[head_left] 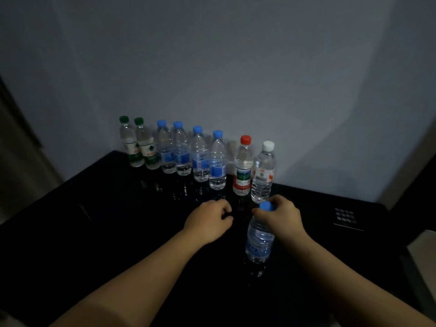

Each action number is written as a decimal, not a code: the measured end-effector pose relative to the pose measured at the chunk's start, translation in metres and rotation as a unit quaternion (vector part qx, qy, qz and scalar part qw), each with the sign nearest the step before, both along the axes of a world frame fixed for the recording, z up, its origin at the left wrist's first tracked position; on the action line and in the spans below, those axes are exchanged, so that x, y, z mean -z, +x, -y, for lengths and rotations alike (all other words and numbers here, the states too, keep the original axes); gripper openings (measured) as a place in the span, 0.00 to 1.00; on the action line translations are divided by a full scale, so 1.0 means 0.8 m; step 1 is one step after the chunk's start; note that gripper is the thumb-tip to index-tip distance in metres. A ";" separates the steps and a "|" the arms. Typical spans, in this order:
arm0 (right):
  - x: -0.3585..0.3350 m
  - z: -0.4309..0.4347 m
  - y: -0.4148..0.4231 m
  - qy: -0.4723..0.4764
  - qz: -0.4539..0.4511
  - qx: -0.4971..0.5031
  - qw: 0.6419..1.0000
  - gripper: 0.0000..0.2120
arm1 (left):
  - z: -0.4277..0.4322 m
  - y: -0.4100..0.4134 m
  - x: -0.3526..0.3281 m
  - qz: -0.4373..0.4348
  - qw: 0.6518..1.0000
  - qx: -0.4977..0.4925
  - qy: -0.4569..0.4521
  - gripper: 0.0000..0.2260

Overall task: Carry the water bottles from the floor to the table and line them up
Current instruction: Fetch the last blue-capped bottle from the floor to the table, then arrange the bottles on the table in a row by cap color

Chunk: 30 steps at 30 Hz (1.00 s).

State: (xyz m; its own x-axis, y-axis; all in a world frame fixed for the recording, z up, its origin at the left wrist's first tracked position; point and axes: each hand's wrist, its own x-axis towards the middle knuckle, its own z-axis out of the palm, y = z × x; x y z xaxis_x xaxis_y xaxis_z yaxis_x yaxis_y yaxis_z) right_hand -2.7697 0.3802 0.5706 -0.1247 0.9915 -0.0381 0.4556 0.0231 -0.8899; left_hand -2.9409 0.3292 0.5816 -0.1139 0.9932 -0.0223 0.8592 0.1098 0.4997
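Observation:
Several water bottles stand in a row along the back of the black table [94, 244]: two green-capped bottles [138, 147], several blue-capped bottles [199, 159], a red-capped bottle [243, 168] and a white-capped bottle [263, 175]. My right hand [282, 215] grips the neck of another blue-capped bottle [259, 241], which stands on the table in front of the white-capped one. My left hand [208, 220] hovers beside it with its fingers curled and holds nothing.
A dark card with white print [345, 218] lies at the table's right side. A grey wall [236, 67] runs right behind the row. The table's right edge drops to a pale floor [422, 251].

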 end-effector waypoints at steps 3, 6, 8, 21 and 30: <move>0.001 -0.026 0.010 0.004 0.005 0.027 1.000 0.12 | -0.034 0.013 0.000 0.000 1.000 0.028 0.003 0.11; 0.003 -0.055 0.023 0.014 0.011 0.046 0.999 0.11 | -0.066 0.027 0.001 0.000 0.999 0.042 -0.002 0.11; 0.006 -0.073 0.028 0.014 0.013 0.053 0.998 0.11 | -0.085 0.033 0.001 -0.001 0.999 0.048 -0.003 0.11; 0.018 -0.134 0.048 -0.018 0.001 0.078 0.997 0.12 | -0.150 0.058 0.005 -0.010 0.998 0.063 -0.016 0.09; -0.009 -0.115 0.045 -0.056 0.078 0.046 0.994 0.22 | -0.146 0.060 -0.005 -0.003 0.996 0.094 -0.009 0.09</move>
